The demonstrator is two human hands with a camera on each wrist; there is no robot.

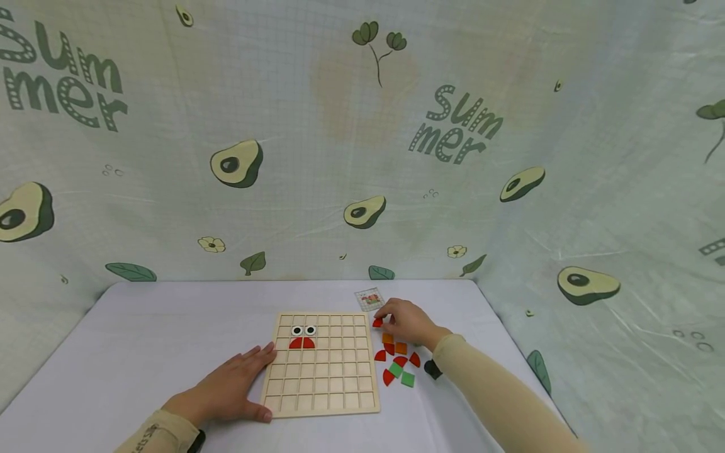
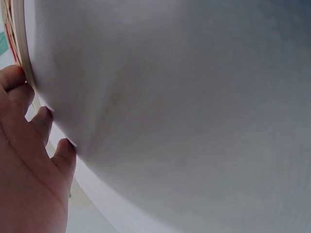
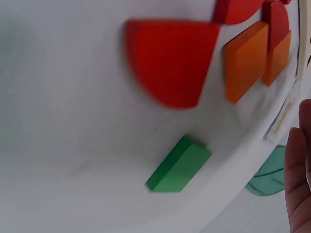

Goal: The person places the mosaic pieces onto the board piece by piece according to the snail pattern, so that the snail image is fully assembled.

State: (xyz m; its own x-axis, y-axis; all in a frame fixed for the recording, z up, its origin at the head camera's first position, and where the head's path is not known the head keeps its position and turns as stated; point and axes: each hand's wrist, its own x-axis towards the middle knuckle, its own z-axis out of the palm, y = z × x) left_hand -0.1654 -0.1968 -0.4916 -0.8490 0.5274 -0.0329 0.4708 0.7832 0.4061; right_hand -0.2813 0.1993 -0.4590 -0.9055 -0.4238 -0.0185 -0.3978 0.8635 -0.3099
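Observation:
A light wooden grid board (image 1: 328,370) lies flat on the table. Against its left edge rests my left hand (image 1: 232,384), fingers spread out and thumb at the near corner; in the left wrist view its fingertips touch the board's side. Two eye tiles (image 1: 303,330) sit in the upper left cells, with two red quarter-circle tiles (image 1: 302,343) in the row below. Just off the board's upper right edge, my right hand (image 1: 409,322) pinches a red quarter-circle tile (image 1: 377,323) between thumb and fingers. Only part of this hand (image 3: 297,170) enters the right wrist view.
Right of the board lie loose red quarter-circle tiles (image 1: 387,377), orange square tiles (image 1: 401,348) and green square tiles (image 1: 408,379). Black pieces (image 1: 433,369) lie beside my right forearm. A picture card (image 1: 370,299) lies beyond the board, close to the patterned cloth backdrop (image 1: 294,239).

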